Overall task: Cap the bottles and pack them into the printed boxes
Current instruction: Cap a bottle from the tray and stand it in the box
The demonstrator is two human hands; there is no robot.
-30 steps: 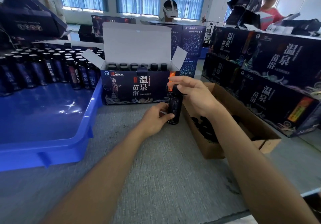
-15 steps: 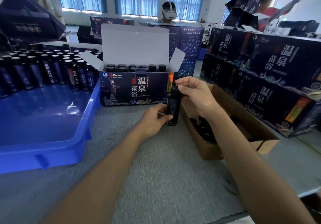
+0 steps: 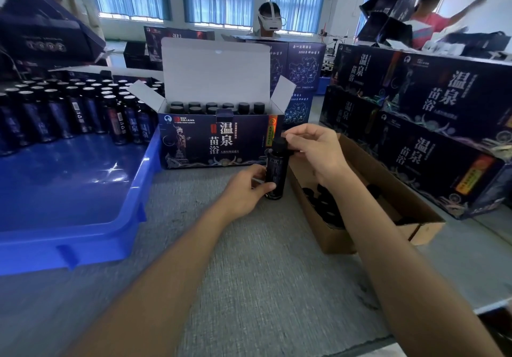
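Observation:
A small dark bottle (image 3: 276, 171) stands upright on the grey table just in front of the open printed box (image 3: 216, 140). My left hand (image 3: 245, 190) grips the bottle's lower body. My right hand (image 3: 313, 149) pinches the black cap (image 3: 279, 143) on the bottle's neck with thumb and fingertips. Inside the printed box a row of several capped bottles (image 3: 219, 107) stands at the back, under the raised white lid.
A blue tray (image 3: 83, 190) on the left carries several uncapped bottles (image 3: 69, 107) at its far end. A brown carton (image 3: 410, 204) holding loose black caps (image 3: 321, 204) lies right of the bottle. Stacked printed boxes (image 3: 429, 124) line the right side. Other people work behind.
Both hands have stayed on the bottle. My right hand's fingers have shifted slightly around the cap; the bottle has kept its place on the table.

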